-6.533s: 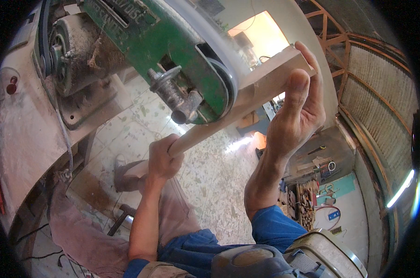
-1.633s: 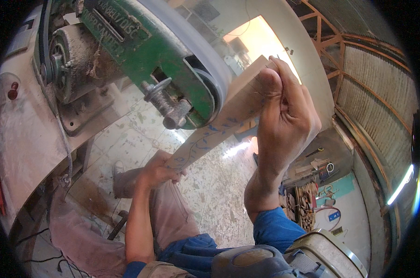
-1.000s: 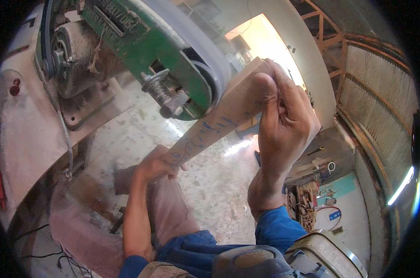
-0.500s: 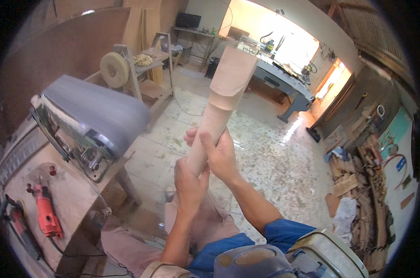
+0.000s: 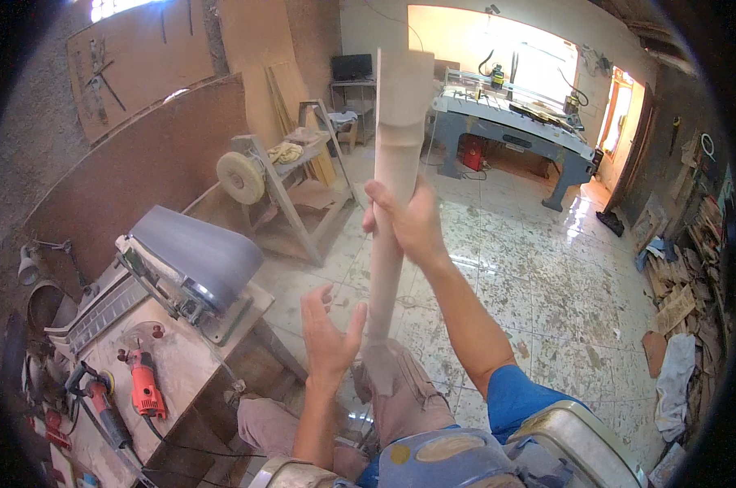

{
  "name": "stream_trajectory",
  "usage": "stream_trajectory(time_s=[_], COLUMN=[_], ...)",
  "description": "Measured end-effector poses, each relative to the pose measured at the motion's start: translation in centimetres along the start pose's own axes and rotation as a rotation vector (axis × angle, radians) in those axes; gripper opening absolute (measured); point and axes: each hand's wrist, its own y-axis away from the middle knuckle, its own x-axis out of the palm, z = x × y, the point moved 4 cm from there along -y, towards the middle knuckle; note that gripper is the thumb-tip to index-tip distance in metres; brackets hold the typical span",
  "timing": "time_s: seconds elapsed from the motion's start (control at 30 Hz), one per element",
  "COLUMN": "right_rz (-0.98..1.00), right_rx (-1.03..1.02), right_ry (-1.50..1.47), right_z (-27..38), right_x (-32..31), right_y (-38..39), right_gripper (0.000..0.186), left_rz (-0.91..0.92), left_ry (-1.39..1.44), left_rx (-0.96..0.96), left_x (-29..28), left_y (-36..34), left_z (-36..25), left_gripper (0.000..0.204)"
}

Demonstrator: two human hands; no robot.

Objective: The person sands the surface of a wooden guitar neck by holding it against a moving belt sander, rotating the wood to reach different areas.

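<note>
A long pale wooden piece [image 5: 390, 276] stands nearly upright in front of me. It has a broad, squared upper end, a stepped shoulder below that, and a rounded shaft tapering down toward my lap. My right hand [image 5: 412, 224] is wrapped round the shaft just under the shoulder, thumb across the front. Beside the lower shaft, on its left, my left hand [image 5: 331, 333] is open with the thumb and fingers apart, holding nothing. Left of both hands is a belt sander [image 5: 193, 252] with a grey belt, mounted on the workbench [image 5: 193, 366].
On the bench lie a red power tool [image 5: 146, 390] and a corded angle grinder [image 5: 104, 407]. A wooden stand with a round buffing wheel [image 5: 242, 177] is beyond the sander. Far back stands a large grey machine table [image 5: 514, 134]. Wood offcuts [image 5: 681, 285] are piled along the right wall.
My left hand has let go of the wooden piece and opened. The piece has turned more upright, with my right hand still round it. My view has shifted, showing more of the left wall.
</note>
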Motion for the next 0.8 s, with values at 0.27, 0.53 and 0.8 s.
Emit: stream_trajectory(time_s=[0.27,0.53,0.8], right_rz=[0.309,0.88,1.304], right_rx=[0.037,0.381,0.179], right_ry=[0.368,0.974,1.666], right_z=[5.6,5.3,8.8], right_x=[-1.8,-5.0,0.1], right_y=[-3.1,-0.7,-0.3], right_gripper=[0.045,0.034,0.033], left_rz=[-0.168,-0.051,0.337], left_ry=[-0.147,-0.519,-0.225], left_rx=[0.402,0.624,0.212], left_x=[-4.8,-7.2,-3.7], left_y=[-4.0,-7.2,-4.1], left_z=[-6.7,-11.1,-3.7], left_gripper=[0.064,0.08,0.048])
